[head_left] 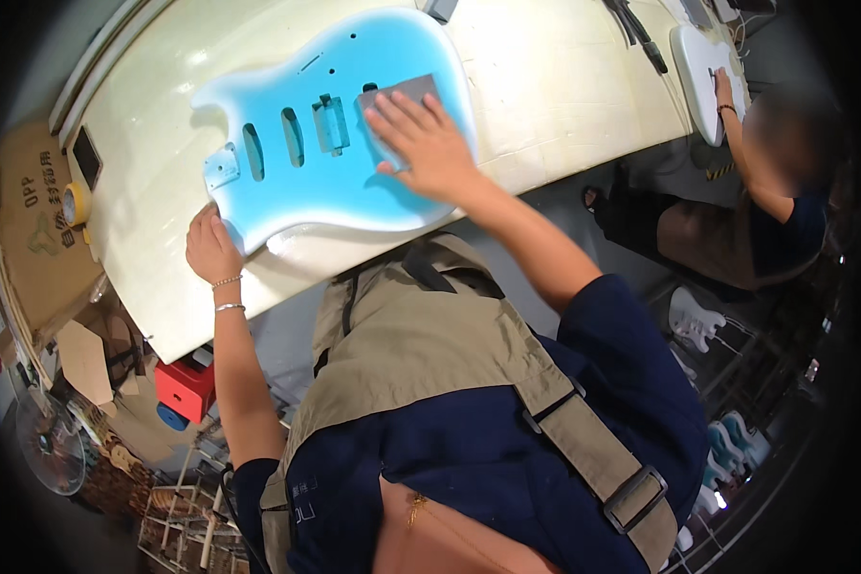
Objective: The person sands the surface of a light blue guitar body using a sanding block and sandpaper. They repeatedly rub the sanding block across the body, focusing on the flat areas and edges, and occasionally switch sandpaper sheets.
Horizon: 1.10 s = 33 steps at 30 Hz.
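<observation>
Blue guitar body (pixel 335 143) flat on cream workbench; grey sanding sheet (pixel 402 94) on top.

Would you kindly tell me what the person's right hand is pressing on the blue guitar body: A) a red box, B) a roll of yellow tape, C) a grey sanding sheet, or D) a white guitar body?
C: the right hand lies flat on a grey sanding sheet atop the blue guitar body.

The guitar body (pixel 344 143) wore smooth blue paint with a soft sheen, paling to white at its edges. At two o'clock on it, the right hand (pixel 429 143) pressed a matt grey abrasive sheet (pixel 407 93). The bench (pixel 564 86) had a cream, faintly creased covering. At nine o'clock lay brown cardboard (pixel 38 230), dull and rough.
</observation>
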Tool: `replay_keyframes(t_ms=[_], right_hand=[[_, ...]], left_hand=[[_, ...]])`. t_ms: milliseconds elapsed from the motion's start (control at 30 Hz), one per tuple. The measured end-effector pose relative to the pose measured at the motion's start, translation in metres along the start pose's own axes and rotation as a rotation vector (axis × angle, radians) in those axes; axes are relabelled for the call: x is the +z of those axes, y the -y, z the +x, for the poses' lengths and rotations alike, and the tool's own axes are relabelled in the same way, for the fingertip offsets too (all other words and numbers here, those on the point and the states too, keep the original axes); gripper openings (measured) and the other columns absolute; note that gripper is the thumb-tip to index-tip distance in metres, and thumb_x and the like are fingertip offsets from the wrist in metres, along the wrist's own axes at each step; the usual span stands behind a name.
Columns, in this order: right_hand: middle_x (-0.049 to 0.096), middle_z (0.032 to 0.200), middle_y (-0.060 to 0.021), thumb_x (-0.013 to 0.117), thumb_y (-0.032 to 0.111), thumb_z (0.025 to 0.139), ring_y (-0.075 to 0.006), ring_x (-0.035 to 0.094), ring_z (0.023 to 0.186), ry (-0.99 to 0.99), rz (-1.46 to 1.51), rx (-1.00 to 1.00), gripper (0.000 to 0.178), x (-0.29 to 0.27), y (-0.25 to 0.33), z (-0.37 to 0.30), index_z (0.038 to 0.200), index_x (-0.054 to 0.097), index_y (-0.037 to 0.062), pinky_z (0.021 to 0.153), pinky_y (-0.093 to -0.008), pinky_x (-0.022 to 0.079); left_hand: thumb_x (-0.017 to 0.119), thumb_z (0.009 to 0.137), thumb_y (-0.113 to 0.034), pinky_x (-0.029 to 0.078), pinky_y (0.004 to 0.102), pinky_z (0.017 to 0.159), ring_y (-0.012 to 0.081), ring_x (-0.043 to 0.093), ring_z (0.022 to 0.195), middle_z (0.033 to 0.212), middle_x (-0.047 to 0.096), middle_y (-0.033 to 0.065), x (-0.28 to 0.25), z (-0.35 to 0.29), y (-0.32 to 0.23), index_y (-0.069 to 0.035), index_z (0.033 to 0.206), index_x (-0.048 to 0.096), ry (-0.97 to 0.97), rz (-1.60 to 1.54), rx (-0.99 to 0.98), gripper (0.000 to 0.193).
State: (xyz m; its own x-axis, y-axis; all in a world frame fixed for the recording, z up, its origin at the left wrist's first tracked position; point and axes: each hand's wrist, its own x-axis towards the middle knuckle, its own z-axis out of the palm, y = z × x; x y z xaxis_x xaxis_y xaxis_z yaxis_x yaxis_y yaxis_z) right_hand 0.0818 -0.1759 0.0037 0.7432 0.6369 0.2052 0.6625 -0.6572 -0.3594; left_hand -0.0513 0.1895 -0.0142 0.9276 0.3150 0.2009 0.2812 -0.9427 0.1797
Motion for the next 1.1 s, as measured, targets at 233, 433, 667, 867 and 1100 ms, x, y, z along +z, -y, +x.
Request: replay_keyframes(t_ms=[233, 433, 667, 867, 1100], right_hand=[[0.035, 0.153, -0.0052, 0.05, 0.054, 0.09, -0.023, 0.032, 0.141, -0.03, -0.243, -0.025, 0.068, -0.002, -0.034, 0.024, 0.147, 0.037, 0.0192, 0.114, -0.0526, 0.021], [0.036, 0.152, -0.0031, 0.049, 0.056, 0.09, -0.0245, 0.03, 0.142, -0.082, -0.313, 0.033, 0.068, -0.015, -0.093, 0.034, 0.148, 0.037, 0.0231, 0.114, -0.0554, 0.019], [0.042, 0.147, -0.0045, 0.052, 0.058, 0.086, -0.0239, 0.034, 0.138, -0.03, -0.093, 0.157, 0.067, -0.007, 0.012, -0.118, 0.144, 0.044, 0.0255, 0.115, -0.0536, 0.011], [0.024, 0.155, -0.018, 0.056, 0.043, 0.089, -0.0393, 0.02, 0.142, -0.235, -0.087, 0.402, 0.071, 0.018, 0.021, -0.091, 0.148, 0.033, 0.0108, 0.112, -0.0593, 0.012], [0.024, 0.156, -0.0171, 0.063, 0.039, 0.084, -0.0342, 0.018, 0.146, 0.009, -0.051, 0.288, 0.079, 0.052, 0.16, -0.053, 0.15, 0.029, 0.0102, 0.116, -0.0529, 0.011]], left_hand=[[0.037, 0.098, -0.026, 0.048, 0.039, 0.089, 0.0292, 0.061, 0.103, 0.113, 0.066, 0.0097, -0.004, 0.002, -0.002, -0.007, 0.107, 0.068, 0.003, 0.015, 0.012, 0.037], [0.039, 0.097, -0.026, 0.047, 0.0381, 0.087, 0.0265, 0.061, 0.103, 0.114, 0.066, 0.0062, 0.002, 0.002, 0.0, -0.01, 0.104, 0.069, 0.009, -0.015, -0.004, 0.035], [0.04, 0.096, -0.031, 0.046, 0.0369, 0.086, 0.0218, 0.059, 0.105, 0.119, 0.064, -0.0011, 0.008, -0.004, 0.002, -0.018, 0.108, 0.068, -0.016, 0.036, -0.025, 0.034], [0.043, 0.095, -0.032, 0.045, 0.0401, 0.083, 0.0226, 0.059, 0.101, 0.116, 0.065, -0.0028, 0.01, -0.004, 0.002, -0.02, 0.106, 0.069, -0.03, 0.04, -0.021, 0.031], [0.044, 0.094, -0.034, 0.042, 0.0415, 0.084, 0.022, 0.059, 0.101, 0.115, 0.065, -0.0033, 0.012, 0.001, -0.007, -0.022, 0.106, 0.069, -0.068, 0.027, -0.007, 0.03]])
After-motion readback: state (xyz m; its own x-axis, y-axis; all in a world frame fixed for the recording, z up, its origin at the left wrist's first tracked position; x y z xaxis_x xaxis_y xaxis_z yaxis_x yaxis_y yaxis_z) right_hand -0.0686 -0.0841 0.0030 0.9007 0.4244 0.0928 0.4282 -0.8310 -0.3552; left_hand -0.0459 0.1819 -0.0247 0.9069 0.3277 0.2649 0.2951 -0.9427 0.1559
